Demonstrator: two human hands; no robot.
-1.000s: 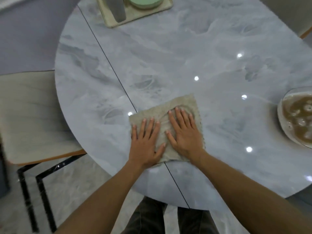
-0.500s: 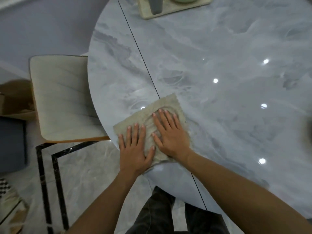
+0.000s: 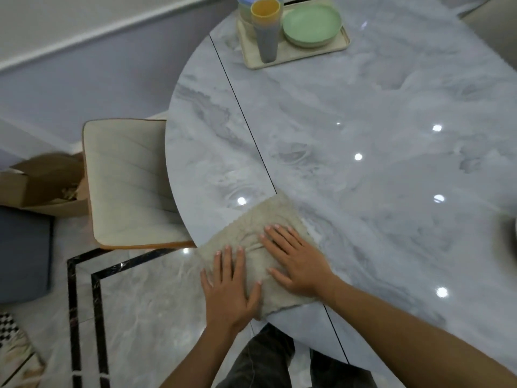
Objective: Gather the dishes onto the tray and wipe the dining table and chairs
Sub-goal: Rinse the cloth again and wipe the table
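A beige cloth (image 3: 253,233) lies flat at the near left rim of the grey marble table (image 3: 363,113), part of it past the edge. My left hand (image 3: 228,287) presses on its near left part with straight fingers. My right hand (image 3: 298,259) lies flat on its right part. At the far side of the table stands a cream tray (image 3: 293,53) holding a green plate (image 3: 312,23) and stacked cups (image 3: 265,26). A cream padded chair (image 3: 126,180) is tucked in at the table's left.
A dark seam (image 3: 246,119) runs across the tabletop. An open cardboard box (image 3: 42,183) and a dark blue block (image 3: 25,256) sit on the floor left of the chair. A blurred dark shape (image 3: 507,239) shows at the right edge. My legs are below the table edge.
Both hands slid the cloth left toward the table rim, which it now overhangs. The view shifted, bringing the tray fully into sight and the glass bowl at right out of it.
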